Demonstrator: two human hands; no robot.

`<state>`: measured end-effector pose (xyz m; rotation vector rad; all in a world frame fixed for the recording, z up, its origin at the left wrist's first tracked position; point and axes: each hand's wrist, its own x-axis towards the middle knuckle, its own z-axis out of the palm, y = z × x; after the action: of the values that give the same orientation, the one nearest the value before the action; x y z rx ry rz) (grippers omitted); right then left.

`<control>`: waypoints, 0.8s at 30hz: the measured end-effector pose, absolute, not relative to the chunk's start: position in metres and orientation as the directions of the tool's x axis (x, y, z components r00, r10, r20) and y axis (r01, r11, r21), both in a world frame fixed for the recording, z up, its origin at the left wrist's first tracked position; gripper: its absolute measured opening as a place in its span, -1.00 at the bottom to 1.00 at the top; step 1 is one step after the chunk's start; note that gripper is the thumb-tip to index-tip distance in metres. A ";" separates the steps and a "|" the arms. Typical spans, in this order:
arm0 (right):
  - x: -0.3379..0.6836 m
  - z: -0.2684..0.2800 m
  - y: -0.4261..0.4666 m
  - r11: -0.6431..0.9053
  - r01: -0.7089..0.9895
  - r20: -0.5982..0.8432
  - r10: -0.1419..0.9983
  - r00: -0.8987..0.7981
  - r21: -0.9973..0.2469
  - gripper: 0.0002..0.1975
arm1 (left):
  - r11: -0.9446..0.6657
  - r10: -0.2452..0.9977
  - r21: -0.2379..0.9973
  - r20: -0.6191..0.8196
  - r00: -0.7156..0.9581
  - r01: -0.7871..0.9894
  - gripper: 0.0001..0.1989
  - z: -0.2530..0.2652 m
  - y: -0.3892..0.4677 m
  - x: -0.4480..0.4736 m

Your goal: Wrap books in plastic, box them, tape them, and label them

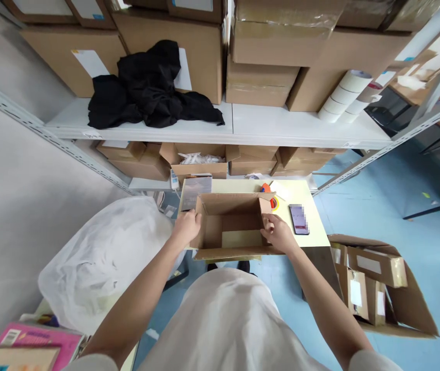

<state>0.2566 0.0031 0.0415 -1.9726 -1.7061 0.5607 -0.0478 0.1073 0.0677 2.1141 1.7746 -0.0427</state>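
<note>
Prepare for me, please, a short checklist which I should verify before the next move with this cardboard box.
1. Left hand holding the cardboard box: ok, on its left side.
2. Right hand holding it too: ok, on its right side.
3. Top of the box open: ok, the inside shows.
4. Bottom fully closed: cannot tell; a pale patch shows inside, and it could be the bottom or the table below.
5. Phone apart from the box: ok, it lies on the table beyond the right hand's side.
6. Yellow roll in full view: not ok, it is partly covered.
</note>
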 end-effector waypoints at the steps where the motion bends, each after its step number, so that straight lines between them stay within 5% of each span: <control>1: 0.255 0.041 0.003 -0.105 0.810 -0.002 0.992 0.127 -0.577 -0.52 | -0.159 0.926 0.346 -0.271 0.261 0.925 -0.57 0.065 0.106 -0.047; 5: 0.248 0.036 0.001 -0.069 0.817 -0.051 0.998 0.048 -0.572 -0.60 | -0.343 0.743 0.644 -0.259 0.617 0.684 -0.38 0.056 0.093 -0.053; 9: 0.261 0.031 -0.002 -0.031 0.805 -0.140 0.988 -0.064 -0.593 -0.58 | -0.460 0.578 0.656 -0.291 0.763 0.599 -0.11 0.043 0.083 -0.072; 13: 0.299 0.034 -0.006 0.026 0.626 -0.176 0.950 -0.259 -0.779 -0.60 | -0.528 0.478 0.676 -0.263 0.838 0.514 0.19 0.029 0.079 -0.093; 20: 0.333 0.031 -0.015 0.089 0.627 -0.199 0.905 -0.375 -0.774 -0.34 | -0.603 0.506 0.601 -0.221 0.834 0.525 0.23 0.025 0.074 -0.102; 24: 0.337 0.029 -0.015 0.075 0.663 -0.252 0.888 -0.384 -0.745 -0.20 | -0.529 0.647 0.630 -0.135 0.750 0.569 -0.17 0.023 0.073 -0.096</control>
<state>0.3371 -0.0148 0.0285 -1.5591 -2.0875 1.2035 -0.0963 0.0734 0.0234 2.2730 0.9084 0.1505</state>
